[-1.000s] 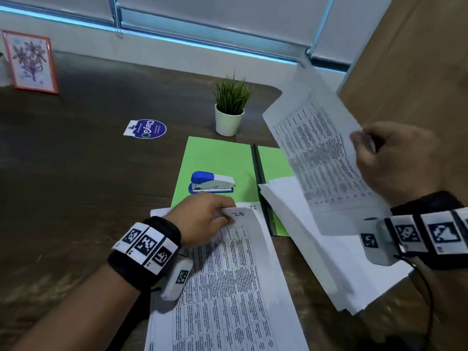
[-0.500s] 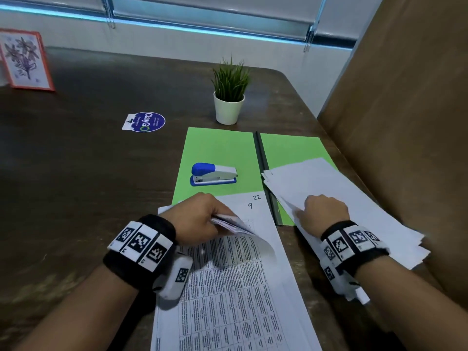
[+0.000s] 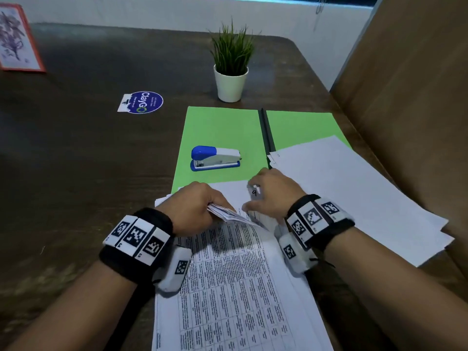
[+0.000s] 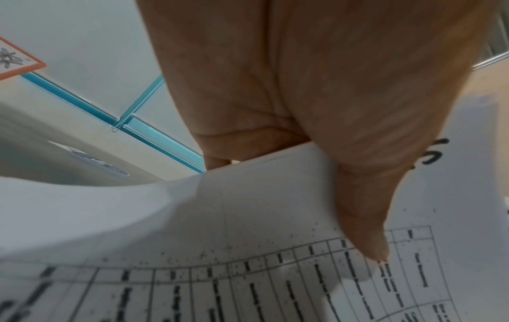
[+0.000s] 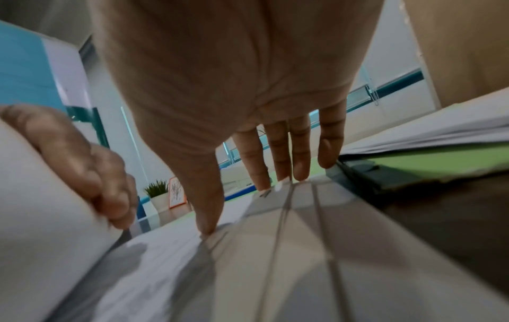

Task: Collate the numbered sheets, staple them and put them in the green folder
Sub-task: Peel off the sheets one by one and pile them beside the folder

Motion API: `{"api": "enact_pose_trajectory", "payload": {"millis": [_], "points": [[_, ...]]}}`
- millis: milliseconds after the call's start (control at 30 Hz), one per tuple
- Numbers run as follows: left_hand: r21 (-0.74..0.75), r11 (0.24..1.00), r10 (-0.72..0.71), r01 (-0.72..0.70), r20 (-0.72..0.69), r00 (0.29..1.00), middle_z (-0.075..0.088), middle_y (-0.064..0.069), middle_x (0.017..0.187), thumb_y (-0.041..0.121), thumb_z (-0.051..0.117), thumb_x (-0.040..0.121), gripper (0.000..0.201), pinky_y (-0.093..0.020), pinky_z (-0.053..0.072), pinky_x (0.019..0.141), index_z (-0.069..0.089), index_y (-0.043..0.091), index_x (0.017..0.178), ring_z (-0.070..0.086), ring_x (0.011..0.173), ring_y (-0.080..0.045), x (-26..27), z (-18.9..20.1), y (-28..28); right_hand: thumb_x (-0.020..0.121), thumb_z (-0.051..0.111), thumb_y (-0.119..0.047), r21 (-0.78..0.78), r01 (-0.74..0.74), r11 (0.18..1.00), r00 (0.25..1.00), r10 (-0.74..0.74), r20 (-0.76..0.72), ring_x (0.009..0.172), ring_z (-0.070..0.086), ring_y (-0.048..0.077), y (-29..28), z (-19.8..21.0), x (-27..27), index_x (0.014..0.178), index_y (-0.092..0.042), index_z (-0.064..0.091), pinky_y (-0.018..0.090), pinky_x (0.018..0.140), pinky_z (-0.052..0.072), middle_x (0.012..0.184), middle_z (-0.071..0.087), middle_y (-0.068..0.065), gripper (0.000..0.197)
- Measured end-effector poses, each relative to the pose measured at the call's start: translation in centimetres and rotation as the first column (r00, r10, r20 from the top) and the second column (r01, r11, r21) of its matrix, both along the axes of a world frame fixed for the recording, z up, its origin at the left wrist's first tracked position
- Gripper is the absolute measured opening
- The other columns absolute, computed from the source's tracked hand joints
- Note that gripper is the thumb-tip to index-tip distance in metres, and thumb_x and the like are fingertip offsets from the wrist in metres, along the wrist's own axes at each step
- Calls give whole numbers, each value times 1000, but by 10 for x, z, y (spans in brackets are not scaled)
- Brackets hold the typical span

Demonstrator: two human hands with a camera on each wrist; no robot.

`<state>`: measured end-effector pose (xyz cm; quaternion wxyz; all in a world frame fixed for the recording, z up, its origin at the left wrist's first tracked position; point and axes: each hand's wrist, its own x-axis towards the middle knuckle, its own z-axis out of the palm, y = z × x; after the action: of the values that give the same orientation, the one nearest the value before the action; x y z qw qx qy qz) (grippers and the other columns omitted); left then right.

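Here your left hand (image 3: pixel 195 209) pinches up the top corners of several printed sheets (image 3: pixel 235 287) from the near stack, thumb curled over them. Your right hand (image 3: pixel 271 196) lies spread, straight fingertips (image 5: pixel 261 185) pressing the page marked 9, perhaps just steadying it. The green folder (image 3: pixel 222 130) lies open beyond, the stapler (image 3: pixel 215 158) on its left flap, blank-side pages (image 3: pixel 354 193) over its right.

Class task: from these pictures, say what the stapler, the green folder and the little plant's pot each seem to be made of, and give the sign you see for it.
Stapler: glossy blue and pale plastic shell, judging by its sheen; metal inside likely.
Green folder: matte card, flat and without shine, with a dark spine.
Pot: smooth white, ceramic or plastic; the look leaves it open.
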<state>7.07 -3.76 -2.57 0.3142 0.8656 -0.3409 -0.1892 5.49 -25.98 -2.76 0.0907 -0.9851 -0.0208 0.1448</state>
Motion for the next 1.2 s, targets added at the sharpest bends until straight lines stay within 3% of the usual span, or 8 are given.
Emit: {"api": "enact_pose_trajectory", "payload": {"millis": [167, 333, 633, 900, 1033, 1100, 1200], "points": [[0, 1000, 8, -8, 7, 1000, 76, 16, 91, 13, 78, 80, 24, -34, 57, 80, 80, 30, 96, 70, 85, -1, 0, 0, -2, 79, 74, -48, 100, 34, 994, 995, -44, 95, 113, 54, 19, -2, 3, -5, 114, -23, 65, 40, 92, 49, 116, 62, -2, 44], [27, 1000, 5, -5, 24, 1000, 76, 17, 91, 16, 77, 81, 20, -36, 57, 80, 79, 30, 95, 69, 86, -2, -1, -1, -3, 87, 67, -47, 41, 1, 999, 983, -8, 182, 118, 56, 19, -3, 5, -18, 130, -26, 62, 35, 94, 48, 127, 64, -2, 48], [47, 999, -7, 3, 71, 997, 75, 15, 90, 20, 77, 82, 14, -36, 56, 78, 79, 28, 94, 68, 85, -3, -3, 1, -4, 90, 61, -49, 3, 18, 1000, 991, -18, 133, 105, 61, 23, 1, 5, -22, 123, -19, 64, 37, 87, 51, 112, 68, 3, 44], [39, 999, -9, 6, 74, 997, 76, 13, 88, 19, 77, 81, 14, -36, 56, 77, 79, 27, 93, 68, 83, -5, -3, 1, -4, 92, 60, -45, 2, 15, 1000, 986, -16, 164, 115, 58, 21, 2, 2, -17, 132, -25, 59, 34, 91, 47, 126, 64, -1, 45], [48, 999, -17, 12, 84, 996, 76, 11, 88, 18, 75, 82, 12, -37, 56, 76, 78, 25, 92, 69, 83, -8, -3, 3, -4, 90, 60, -45, -13, 9, 1000, 986, -7, 169, 114, 59, 24, 4, 1, -14, 125, -23, 62, 31, 83, 46, 119, 66, 0, 41], [58, 998, -24, 19, 94, 995, 76, 9, 88, 18, 75, 83, 12, -37, 55, 76, 78, 24, 92, 69, 82, -9, -3, 3, -4, 90, 60, -45, -28, 11, 1000, 986, -6, 166, 114, 57, 25, 5, 1, -14, 125, -21, 62, 34, 86, 49, 117, 65, 3, 43], [60, 998, -20, 15, 91, 996, 76, 8, 87, 17, 74, 83, 11, -37, 55, 75, 78, 24, 92, 69, 82, -9, -4, 3, -4, 88, 60, -48, -42, -2, 999, 984, 9, 176, 102, 57, 23, 4, -2, -13, 98, -24, 67, 32, 74, 46, 98, 63, 0, 27]]}}
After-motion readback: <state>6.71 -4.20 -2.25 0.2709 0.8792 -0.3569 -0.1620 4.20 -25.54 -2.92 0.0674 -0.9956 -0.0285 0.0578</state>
